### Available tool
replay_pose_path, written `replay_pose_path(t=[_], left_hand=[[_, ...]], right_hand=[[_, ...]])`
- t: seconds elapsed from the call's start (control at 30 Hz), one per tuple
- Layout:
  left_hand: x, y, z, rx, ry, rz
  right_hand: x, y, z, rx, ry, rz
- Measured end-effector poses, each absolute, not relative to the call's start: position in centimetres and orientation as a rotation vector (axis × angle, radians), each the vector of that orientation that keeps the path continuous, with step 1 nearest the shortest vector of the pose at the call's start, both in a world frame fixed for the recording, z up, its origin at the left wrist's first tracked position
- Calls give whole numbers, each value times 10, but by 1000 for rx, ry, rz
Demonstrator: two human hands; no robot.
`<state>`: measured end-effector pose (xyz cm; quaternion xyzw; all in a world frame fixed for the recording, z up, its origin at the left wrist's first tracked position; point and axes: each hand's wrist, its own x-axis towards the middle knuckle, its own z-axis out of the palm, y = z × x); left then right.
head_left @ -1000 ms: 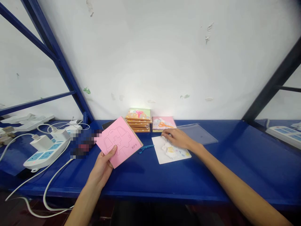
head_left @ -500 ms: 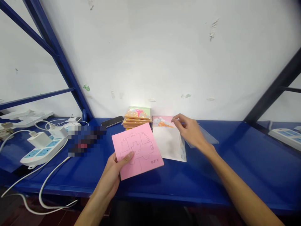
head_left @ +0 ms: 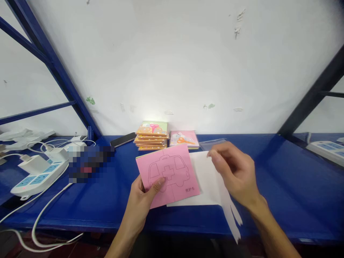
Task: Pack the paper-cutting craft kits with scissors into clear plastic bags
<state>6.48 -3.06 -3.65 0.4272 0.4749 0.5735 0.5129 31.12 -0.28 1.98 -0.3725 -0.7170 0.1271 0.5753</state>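
Note:
My left hand [head_left: 143,197] grips a pink paper pad [head_left: 176,165], thumb on top. An ambulance outline with a cross is printed on it, with small characters at its lower right. Behind and right of it is a white paper sheet [head_left: 205,179], partly covered by the pad. My right hand [head_left: 238,172] is closed, thumb and fingers pinching the sheet's top edge. Ragged strips [head_left: 232,218] trail from the sheet's right side. Beyond lies a pink booklet [head_left: 185,138] with orange scissors pictured on its cover.
A stack of wrapped booklets [head_left: 152,134] stands by the wall, left of the pink one. A phone [head_left: 123,139] and a white power strip [head_left: 40,175] with cables are at left. Clear plastic [head_left: 212,143] lies behind my right hand. Another power strip [head_left: 326,150] is at far right.
My right hand has come nearer and to the right, and the white sheet has slid toward me off the pink booklet. The pad in my left hand has shifted slightly right.

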Motion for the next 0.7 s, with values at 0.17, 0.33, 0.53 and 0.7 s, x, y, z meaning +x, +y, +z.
replay_pose_path(t=[0.17, 0.33, 0.53, 0.7], left_hand=[[75, -35, -34, 1113, 1151, 1322], [83, -40, -29, 1194, 1172, 1252], [91, -42, -34, 1249, 1192, 1285], [93, -38, -44, 1372, 1196, 1249]], right_hand=[[309, -32, 17, -783, -1831, 333], [315, -38, 10, -731, -1911, 579], [336, -34, -25, -917, -1532, 493], [335, -28, -42, -996, -1622, 1142]])
